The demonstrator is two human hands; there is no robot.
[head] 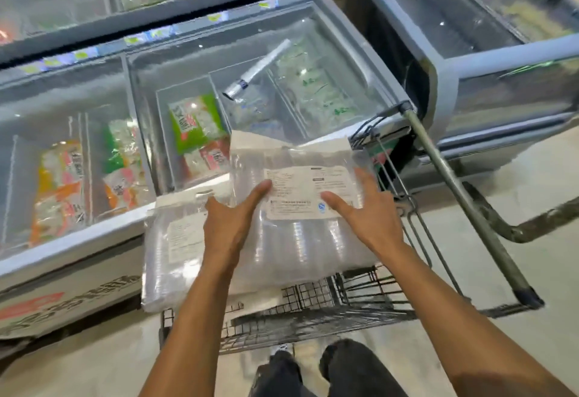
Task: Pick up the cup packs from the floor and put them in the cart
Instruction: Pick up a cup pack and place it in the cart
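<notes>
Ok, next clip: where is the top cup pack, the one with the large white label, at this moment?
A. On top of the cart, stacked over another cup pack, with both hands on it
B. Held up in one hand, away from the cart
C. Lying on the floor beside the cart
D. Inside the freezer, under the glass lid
A: the top cup pack lies over another cup pack on the cart, with the left hand and the right hand resting open on it.

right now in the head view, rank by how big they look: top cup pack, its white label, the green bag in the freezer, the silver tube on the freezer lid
1. top cup pack
2. white label
3. green bag
4. silver tube

The label and the green bag look close in size, and the bag lies farther from the camera, so their order is unsure.
</notes>
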